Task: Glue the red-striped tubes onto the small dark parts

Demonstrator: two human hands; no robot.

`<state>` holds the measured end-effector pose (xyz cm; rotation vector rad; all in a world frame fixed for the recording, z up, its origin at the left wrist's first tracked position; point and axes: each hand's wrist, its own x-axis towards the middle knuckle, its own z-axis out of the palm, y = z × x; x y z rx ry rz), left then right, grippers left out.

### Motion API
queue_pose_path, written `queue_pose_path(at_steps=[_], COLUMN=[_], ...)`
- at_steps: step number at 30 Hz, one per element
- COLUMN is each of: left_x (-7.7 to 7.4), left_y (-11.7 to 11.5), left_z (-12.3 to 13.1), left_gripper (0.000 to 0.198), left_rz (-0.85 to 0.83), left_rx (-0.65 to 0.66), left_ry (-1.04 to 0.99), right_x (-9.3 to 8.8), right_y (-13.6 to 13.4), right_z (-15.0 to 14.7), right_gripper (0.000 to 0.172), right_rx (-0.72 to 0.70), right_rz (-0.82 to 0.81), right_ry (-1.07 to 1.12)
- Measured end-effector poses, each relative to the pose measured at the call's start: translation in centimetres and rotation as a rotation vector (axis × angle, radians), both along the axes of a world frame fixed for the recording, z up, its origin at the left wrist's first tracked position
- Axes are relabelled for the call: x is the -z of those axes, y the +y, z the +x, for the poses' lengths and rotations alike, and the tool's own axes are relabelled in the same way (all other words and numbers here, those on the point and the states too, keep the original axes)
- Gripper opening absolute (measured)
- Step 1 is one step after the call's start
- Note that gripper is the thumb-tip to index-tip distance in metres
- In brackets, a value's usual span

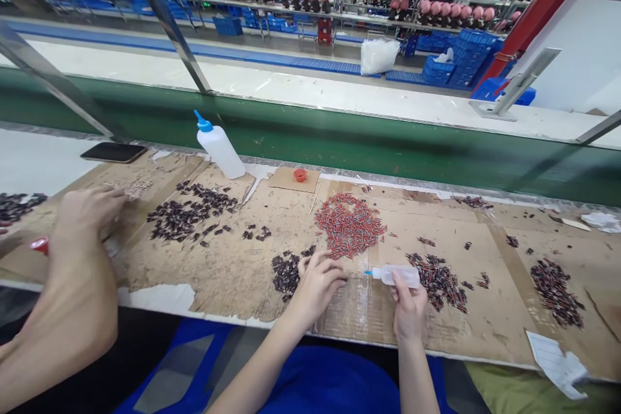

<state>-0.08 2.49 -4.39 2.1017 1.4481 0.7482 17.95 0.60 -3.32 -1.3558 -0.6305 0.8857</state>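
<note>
My left hand (317, 284) rests on the cardboard-covered bench (242, 272), fingers curled in a pinch at the edge of a small pile of dark pieces (286, 272); what it pinches is too small to make out. My right hand (410, 310) is closed round a small clear squeeze bottle (395, 275) whose blue tip points left toward my left hand. A heap of red pieces (349, 225) lies just beyond both hands. A mixed dark and red pile (439, 278) sits right of the bottle.
A co-worker's forearm and hand (82, 233) lie on the bench at the left, near a bigger dark pile (187, 213). A large white bottle with a blue cap (220, 149), a phone (114, 152), a small red cap (300, 174) and a green conveyor (339, 136) stand behind. Another dark pile (555, 288) lies far right.
</note>
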Motion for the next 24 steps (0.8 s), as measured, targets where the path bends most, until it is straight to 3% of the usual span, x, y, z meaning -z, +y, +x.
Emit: queue_pose_path(at_steps=[5, 10, 24], left_x=[-0.1, 0.7, 0.9], left_y=[-0.1, 0.0, 0.1], left_z=[-0.5, -0.4, -0.2], left_gripper=[0.019, 0.016, 0.013], left_rz=[-0.017, -0.043, -0.051], left_rx=[-0.002, -0.061, -0.096], left_ry=[-0.027, -0.072, -0.071], right_x=[0.0, 0.2, 0.6], right_y=[-0.2, -0.3, -0.4], right_z=[-1.3, -2.0, -2.2], right_gripper=[0.037, 0.04, 0.043], right_rx=[-0.051, -0.025, -0.111], right_rz=[-0.002, -0.007, -0.04], right_ry=[-0.23, -0.394, -0.441])
